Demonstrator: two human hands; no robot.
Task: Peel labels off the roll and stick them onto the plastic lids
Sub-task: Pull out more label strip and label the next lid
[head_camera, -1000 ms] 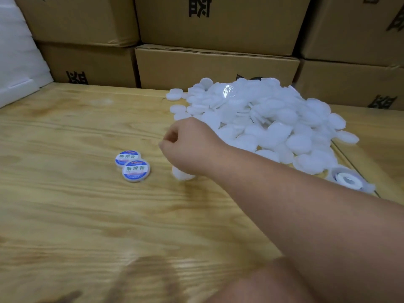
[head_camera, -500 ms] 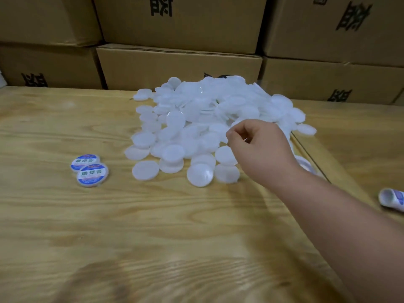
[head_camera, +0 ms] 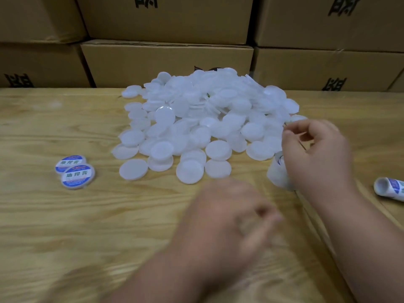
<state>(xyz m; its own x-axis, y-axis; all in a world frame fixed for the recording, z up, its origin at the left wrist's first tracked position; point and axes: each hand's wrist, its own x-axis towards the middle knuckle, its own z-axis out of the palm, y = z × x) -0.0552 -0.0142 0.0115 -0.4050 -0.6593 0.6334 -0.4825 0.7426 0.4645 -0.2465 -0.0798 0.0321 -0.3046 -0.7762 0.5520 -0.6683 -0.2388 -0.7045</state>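
Plastic lids [head_camera: 196, 119]: heaped at table [head_camera: 65, 226] centre, 12 o'clock. Labelled lids [head_camera: 75, 172]: two, overlapped, 9 o'clock. Label roll [head_camera: 278, 173]: 3 o'clock, partly hidden under right hand [head_camera: 317, 154], fingers curled; grip cannot be told. Left hand [head_camera: 229, 219]: blurred, state undeterminable. Second roll [head_camera: 389, 189]: far 3 o'clock.

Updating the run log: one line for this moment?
right hand: over white label roll | left hand: blurred | two labelled round plastic lids: done
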